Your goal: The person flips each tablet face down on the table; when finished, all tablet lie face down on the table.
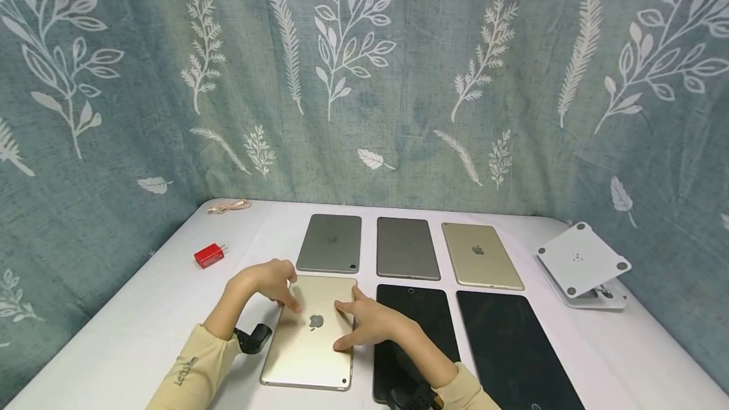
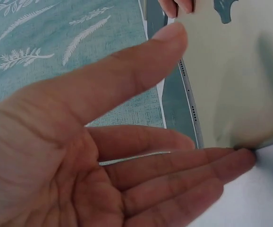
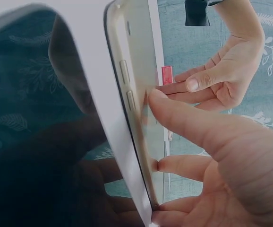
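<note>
A gold tablet (image 1: 313, 353) lies back up on the white table, its dark apple logo showing. At its left edge, the fingertips of my left hand (image 1: 270, 282) touch the side; the thumb extends over the back. In the left wrist view those fingers (image 2: 174, 170) look nearly straight. My right hand (image 1: 373, 321) rests on the right part of the tablet, thumb (image 3: 183, 116) and a finger on its back, another finger by the edge. Beneath the right forearm lies a black-screened tablet (image 1: 412, 302).
Behind are two grey tablets (image 1: 330, 242) (image 1: 405, 248) and another gold tablet (image 1: 481, 255). A second black-screened tablet (image 1: 512, 347) lies at right, a silver stand (image 1: 583, 264) beyond it. A red charger plug (image 1: 209, 255) and a coiled cable (image 1: 229, 206) are at left.
</note>
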Action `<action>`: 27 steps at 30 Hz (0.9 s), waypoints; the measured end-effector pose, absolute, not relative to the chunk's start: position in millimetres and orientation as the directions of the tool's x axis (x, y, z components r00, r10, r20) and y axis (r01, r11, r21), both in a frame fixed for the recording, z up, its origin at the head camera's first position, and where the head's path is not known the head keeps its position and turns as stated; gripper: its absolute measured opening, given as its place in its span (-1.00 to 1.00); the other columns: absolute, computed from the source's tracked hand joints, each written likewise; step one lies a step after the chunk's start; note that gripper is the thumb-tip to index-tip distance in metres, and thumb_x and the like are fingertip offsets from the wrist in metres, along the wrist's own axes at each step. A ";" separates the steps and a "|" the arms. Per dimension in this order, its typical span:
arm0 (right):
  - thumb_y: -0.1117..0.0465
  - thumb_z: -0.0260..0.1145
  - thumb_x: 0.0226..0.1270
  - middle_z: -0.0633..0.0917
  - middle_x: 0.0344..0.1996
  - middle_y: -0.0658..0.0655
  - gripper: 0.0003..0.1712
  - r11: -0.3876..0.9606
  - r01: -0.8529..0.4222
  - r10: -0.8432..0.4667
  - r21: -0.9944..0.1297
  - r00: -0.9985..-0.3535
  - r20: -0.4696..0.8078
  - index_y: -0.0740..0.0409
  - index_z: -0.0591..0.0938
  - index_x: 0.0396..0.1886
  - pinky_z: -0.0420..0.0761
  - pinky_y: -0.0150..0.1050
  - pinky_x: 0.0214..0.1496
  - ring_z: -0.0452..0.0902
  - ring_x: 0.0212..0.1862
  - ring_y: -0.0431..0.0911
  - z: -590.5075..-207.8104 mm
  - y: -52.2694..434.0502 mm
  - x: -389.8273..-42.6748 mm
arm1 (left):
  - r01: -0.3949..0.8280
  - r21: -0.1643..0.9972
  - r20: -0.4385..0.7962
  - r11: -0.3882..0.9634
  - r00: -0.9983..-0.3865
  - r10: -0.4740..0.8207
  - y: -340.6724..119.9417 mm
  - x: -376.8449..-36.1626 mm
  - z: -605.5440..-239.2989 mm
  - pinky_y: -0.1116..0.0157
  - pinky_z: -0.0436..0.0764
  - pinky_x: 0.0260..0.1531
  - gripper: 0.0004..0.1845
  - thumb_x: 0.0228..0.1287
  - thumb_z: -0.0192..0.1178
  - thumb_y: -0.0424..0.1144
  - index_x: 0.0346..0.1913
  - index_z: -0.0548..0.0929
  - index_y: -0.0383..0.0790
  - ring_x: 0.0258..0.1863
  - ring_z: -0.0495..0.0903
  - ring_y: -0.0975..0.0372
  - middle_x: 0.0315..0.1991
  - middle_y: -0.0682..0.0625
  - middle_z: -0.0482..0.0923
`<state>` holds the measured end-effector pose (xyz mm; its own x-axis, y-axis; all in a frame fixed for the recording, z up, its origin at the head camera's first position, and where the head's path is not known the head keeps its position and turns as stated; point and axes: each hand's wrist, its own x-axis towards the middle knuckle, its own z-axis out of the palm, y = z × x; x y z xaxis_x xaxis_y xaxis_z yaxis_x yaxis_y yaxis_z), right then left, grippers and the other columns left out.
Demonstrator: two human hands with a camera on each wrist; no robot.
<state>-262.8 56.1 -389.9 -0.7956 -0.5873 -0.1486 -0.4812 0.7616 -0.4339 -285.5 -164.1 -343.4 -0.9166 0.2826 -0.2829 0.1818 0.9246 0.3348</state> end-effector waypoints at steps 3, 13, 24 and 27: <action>-0.16 0.41 -0.09 0.02 0.34 0.48 -0.09 0.760 -0.480 -0.589 -0.438 -0.794 -0.151 0.09 0.35 0.27 0.30 0.03 0.25 0.14 0.32 0.25 -389.7 56.3 -262.0 | 0.178 0.335 -0.288 0.925 -0.916 0.280 -163.7 -285.5 -343.5 0.31 0.53 -0.38 -0.38 -0.15 0.42 -0.10 -0.02 0.49 -0.39 -0.49 0.57 0.25 -0.55 -0.02 0.62; -0.16 0.34 0.00 0.12 0.35 0.38 -0.14 0.718 -0.510 -0.622 -0.473 -0.776 -0.107 0.09 0.33 0.28 0.28 0.06 0.26 0.14 0.34 0.19 -383.4 67.0 -273.0 | 0.234 0.268 -0.167 0.935 -0.944 0.285 -157.4 -286.8 -349.0 0.15 0.52 -0.19 -0.43 -0.09 0.37 -0.06 -0.09 0.52 -0.42 -0.22 0.54 0.12 -0.24 -0.11 0.59; -0.06 0.29 0.10 0.31 0.27 0.34 -0.26 0.694 -0.509 -0.566 -0.509 -0.823 0.051 0.23 0.38 0.22 0.24 0.16 0.23 0.18 0.31 0.22 -373.4 115.7 -282.4 | 0.441 0.362 -0.047 0.821 -0.871 0.489 -105.0 -286.8 -358.6 0.25 0.50 -0.33 -0.52 -0.04 0.35 -0.07 -0.15 0.59 -0.38 -0.35 0.54 0.18 -0.33 -0.07 0.60; -0.06 0.30 0.10 0.39 0.22 0.31 -0.25 0.721 -0.487 -0.537 -0.492 -0.842 0.046 0.27 0.38 0.21 0.28 0.14 0.22 0.24 0.28 0.20 -372.9 136.9 -284.5 | 0.467 0.334 -0.035 0.819 -0.862 0.506 -78.1 -288.1 -356.9 0.17 0.51 -0.05 -0.34 -0.06 0.35 0.00 0.06 0.52 -0.38 -0.05 0.55 0.07 -0.02 -0.17 0.58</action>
<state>-284.5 136.9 -372.9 -0.8424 -0.5369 0.0459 -0.4867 0.7215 -0.4925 -288.1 -78.1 -356.9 -0.8619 0.5058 -0.0353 0.4669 0.8189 0.3338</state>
